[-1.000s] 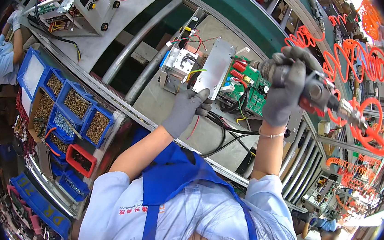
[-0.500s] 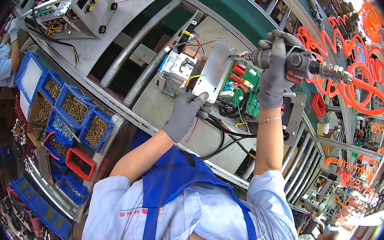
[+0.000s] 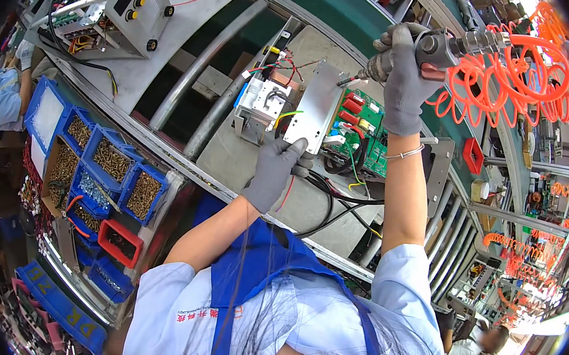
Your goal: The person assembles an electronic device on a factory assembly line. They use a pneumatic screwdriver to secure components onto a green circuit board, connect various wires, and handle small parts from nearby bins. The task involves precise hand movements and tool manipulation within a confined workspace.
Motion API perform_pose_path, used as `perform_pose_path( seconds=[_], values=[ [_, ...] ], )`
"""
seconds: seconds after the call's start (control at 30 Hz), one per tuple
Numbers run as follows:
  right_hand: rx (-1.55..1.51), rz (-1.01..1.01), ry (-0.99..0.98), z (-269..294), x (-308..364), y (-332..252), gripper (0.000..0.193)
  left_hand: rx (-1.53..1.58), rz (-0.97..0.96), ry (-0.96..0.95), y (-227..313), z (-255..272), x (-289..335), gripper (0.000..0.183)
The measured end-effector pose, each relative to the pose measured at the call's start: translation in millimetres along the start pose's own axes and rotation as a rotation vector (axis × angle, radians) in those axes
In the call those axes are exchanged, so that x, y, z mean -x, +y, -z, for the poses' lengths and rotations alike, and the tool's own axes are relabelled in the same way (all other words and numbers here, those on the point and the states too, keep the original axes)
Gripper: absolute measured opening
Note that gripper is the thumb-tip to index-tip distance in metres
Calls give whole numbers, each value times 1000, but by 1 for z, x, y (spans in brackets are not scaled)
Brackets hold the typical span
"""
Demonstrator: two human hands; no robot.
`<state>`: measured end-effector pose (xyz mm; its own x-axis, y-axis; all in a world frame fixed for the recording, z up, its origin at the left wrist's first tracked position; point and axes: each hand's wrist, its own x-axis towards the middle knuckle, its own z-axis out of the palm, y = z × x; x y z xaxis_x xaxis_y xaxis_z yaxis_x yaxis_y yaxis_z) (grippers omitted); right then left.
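Note:
In my gloved right hand (image 3: 403, 86) is an air screwdriver (image 3: 439, 50), the fingers wrapped round its body. Its bit slants down to the left, with the tip at the far right edge of a flat silver metal plate (image 3: 317, 109). My gloved left hand (image 3: 275, 171) pinches the plate's near end, thumb on top. The plate lies between a white boxy component (image 3: 264, 100) on its left and a green circuit board (image 3: 372, 141) on its right. Whether the bit sits on a screw is too small to tell.
A coiled orange air hose (image 3: 541, 72) trails right from the tool. Blue bins of screws (image 3: 112, 157) and a red bin (image 3: 120, 242) stand at left. Another open-sided device (image 3: 133, 9) sits far left, beside metal rollers (image 3: 208, 64). A co-worker's sleeve (image 3: 1, 99) shows at the left edge.
My right hand has moved slightly farther away, and the screwdriver's hose end has swung up and to the left. My left hand and the plate have stayed nearly still.

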<state>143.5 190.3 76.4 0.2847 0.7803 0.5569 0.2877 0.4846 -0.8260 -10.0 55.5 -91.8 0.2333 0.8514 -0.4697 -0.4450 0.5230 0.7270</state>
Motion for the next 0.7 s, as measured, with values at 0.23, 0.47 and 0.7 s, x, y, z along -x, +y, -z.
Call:
perform_pose_path(
  seconds=[0.23, 0.47, 0.7],
  values=[
    [-34, 15, -8, -3, -2, 7, 14, -11, 15, -13, 3, 2, 0, 26],
    [-118, -73, -31, 2, 13, -38, 18, 172, -45, -110, -12, 20, 14, 32],
    [-463, -91, -157, 37, 104, -109, 37, 217, 54, -342, 30, 29, 49, 34]
  ],
)
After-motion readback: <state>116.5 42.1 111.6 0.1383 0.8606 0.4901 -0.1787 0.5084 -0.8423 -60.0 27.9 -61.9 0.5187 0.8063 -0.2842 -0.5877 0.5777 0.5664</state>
